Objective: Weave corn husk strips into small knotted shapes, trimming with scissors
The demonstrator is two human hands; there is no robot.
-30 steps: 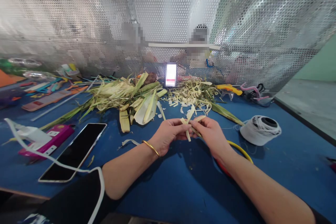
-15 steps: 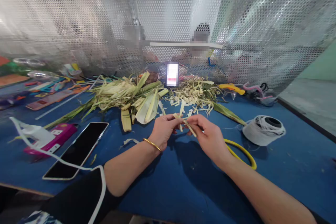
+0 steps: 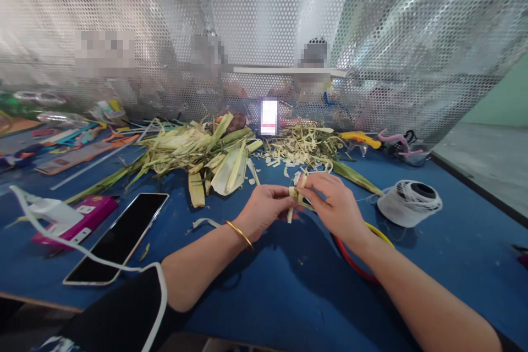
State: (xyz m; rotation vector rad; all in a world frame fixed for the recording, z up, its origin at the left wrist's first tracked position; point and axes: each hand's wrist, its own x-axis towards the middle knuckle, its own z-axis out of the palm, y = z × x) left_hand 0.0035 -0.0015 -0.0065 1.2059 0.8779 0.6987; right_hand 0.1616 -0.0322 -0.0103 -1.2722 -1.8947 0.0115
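Note:
My left hand (image 3: pixel 264 210) and my right hand (image 3: pixel 334 206) meet above the blue table (image 3: pixel 264 297), fingers pinched together on thin pale leaf strips (image 3: pixel 295 196) that cross between them. One strip end hangs down below the fingertips. A gold bangle (image 3: pixel 238 232) circles my left wrist. Beyond my hands lies a heap of green and pale leaves (image 3: pixel 198 151) and a pile of shredded leaf trimmings (image 3: pixel 307 146).
A black phone (image 3: pixel 117 237) and a pink case (image 3: pixel 74 220) lie at the left. A white thread spool (image 3: pixel 409 203) sits at the right, a red and yellow ring (image 3: pixel 363 264) under my right wrist. Perforated metal screens (image 3: pixel 412 38) enclose the table; people sit behind them.
My hands have drawn close together again and my right hand has turned over the strips, folding them between the fingertips. The view has shifted slightly.

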